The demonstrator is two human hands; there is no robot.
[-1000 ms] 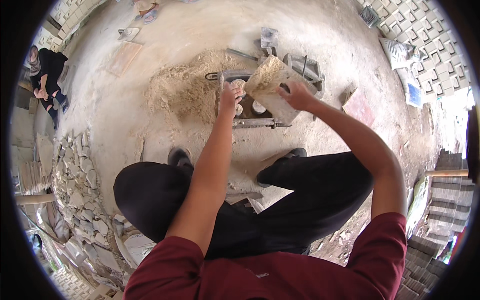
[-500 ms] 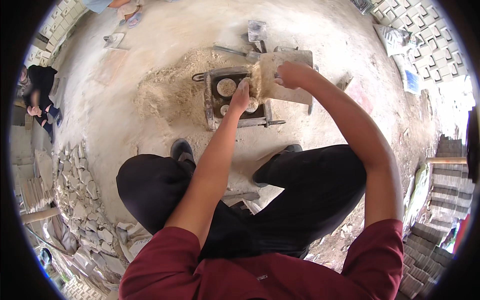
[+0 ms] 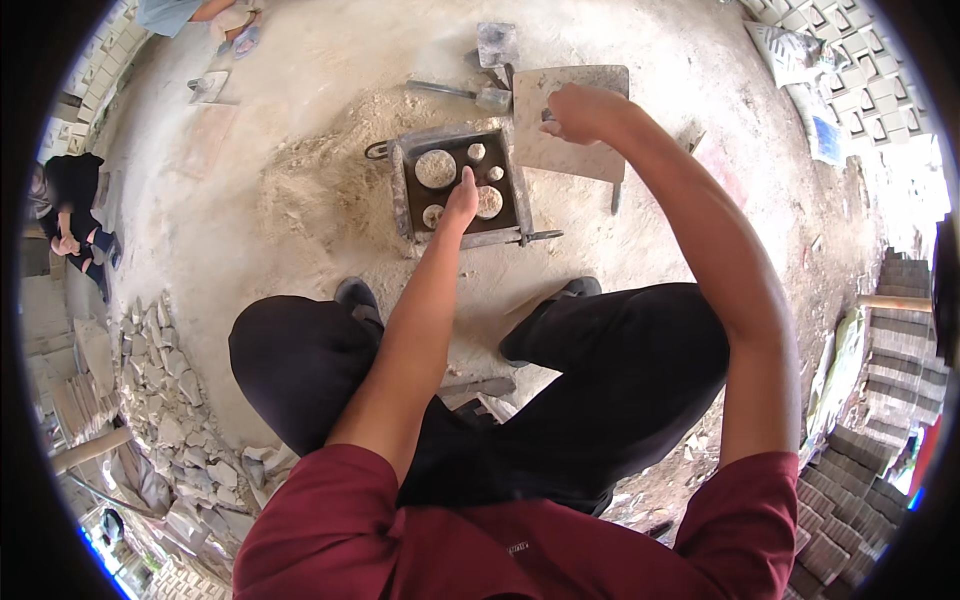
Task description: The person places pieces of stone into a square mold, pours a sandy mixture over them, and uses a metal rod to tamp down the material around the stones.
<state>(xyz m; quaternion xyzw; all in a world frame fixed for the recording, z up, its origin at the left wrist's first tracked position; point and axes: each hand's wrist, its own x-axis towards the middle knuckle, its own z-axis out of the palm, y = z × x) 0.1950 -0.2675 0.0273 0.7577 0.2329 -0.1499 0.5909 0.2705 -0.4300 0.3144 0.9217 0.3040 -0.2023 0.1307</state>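
In front of my feet a dark square mould box [image 3: 404, 205] with a metal rim lies on the ground. Several round cavities of different sizes show in it, filled with pale powder, such as the large one [image 3: 436, 169]. My left hand [image 3: 461, 206] is over the box among these circles, thumb pointing away; its other fingers are mostly hidden. My right hand [image 3: 585, 113] is closed on a dark handle on the flat square board [image 3: 590, 165], just right of the box. The board's top looks mostly bare, with thin dust.
Loose powder [image 3: 315, 190] is heaped left of the box. A small shovel [image 3: 492, 98] and a square metal blade [image 3: 497, 45] lie beyond it. A trowel [image 3: 208, 87] rests far left. Broken rubble [image 3: 170, 400] lines the left; sacks [image 3: 785, 55] stand far right. Two other people are at left.
Powder that was spilling between the board and the box is no longer falling. The box's right side and more filled circles now show. My left hand has shifted slightly nearer me.
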